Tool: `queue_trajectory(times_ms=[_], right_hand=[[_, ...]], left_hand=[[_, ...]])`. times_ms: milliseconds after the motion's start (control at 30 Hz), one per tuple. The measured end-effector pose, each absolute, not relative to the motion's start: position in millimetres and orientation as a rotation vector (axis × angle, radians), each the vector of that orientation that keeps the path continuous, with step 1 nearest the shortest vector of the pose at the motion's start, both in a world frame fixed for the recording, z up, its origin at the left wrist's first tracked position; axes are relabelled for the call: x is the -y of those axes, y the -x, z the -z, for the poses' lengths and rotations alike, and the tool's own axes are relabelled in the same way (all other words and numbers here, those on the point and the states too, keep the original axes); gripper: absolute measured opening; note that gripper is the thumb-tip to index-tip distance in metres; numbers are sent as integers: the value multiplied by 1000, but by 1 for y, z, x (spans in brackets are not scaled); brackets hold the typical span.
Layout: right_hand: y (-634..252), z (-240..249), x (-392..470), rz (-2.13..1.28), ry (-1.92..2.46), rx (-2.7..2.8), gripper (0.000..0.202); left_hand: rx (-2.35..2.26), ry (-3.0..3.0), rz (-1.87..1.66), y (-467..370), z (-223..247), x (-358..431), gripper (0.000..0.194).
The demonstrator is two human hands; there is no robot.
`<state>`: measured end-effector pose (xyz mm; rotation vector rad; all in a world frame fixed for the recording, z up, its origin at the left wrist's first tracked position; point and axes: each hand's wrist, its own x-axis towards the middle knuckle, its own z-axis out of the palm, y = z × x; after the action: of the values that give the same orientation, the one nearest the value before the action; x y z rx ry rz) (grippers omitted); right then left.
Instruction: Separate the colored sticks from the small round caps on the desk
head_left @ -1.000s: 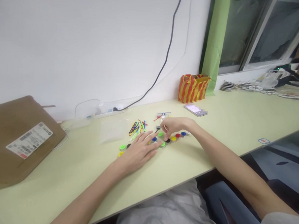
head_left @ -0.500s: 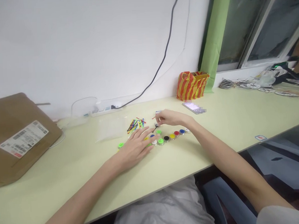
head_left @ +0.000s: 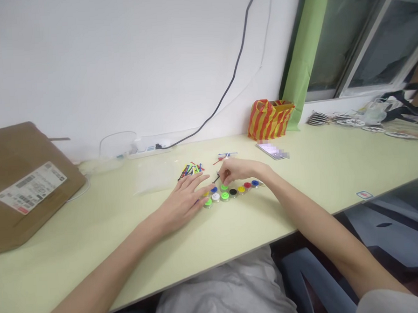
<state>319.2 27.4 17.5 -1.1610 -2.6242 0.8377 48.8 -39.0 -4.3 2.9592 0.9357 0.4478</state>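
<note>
My left hand [head_left: 185, 200] lies low over the left end of a cluster of small round pieces with coloured tops and clear bases, its fingers spread and partly covering them. My right hand [head_left: 239, 169] is closed, thumb and fingertips pinched on a green-topped round piece [head_left: 223, 187] in the back row. In front of it sit another green-topped piece [head_left: 225, 196], a white one [head_left: 216, 197] and a black one [head_left: 233, 192]. Yellow, red and blue ones [head_left: 255, 184] run off to the right. A thin black stick [head_left: 216, 177] lies between my hands.
Behind my left hand is a pile of thin coloured sticks [head_left: 194, 167], beside a clear plastic bag [head_left: 154, 175]. More sticks [head_left: 227, 154] lie behind my right hand. A phone [head_left: 272, 151], striped bag [head_left: 270, 120], power strip [head_left: 149, 149] and cardboard package [head_left: 28, 184] stand around.
My right hand has come down from beside the black stick onto the green-topped piece. My left hand has shifted slightly left, uncovering more round pieces. Sticks behind my right hand show more clearly.
</note>
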Motion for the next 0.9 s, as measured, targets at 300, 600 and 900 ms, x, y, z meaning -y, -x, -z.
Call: queue_trajectory(times_ms=[300, 600, 900], right_hand=[[-311, -16, -24, -738, 1230, 2665, 9], [-303, -17, -14, -670, 1321, 2685, 16], [-300, -16, -13, -670, 1468, 2735, 16]], left_hand=[[-932, -2974, -446, -46, 4, 36, 42], [-949, -2982, -441, -45, 7, 35, 42], [-874, -2997, -602, -48, 3, 38, 38]])
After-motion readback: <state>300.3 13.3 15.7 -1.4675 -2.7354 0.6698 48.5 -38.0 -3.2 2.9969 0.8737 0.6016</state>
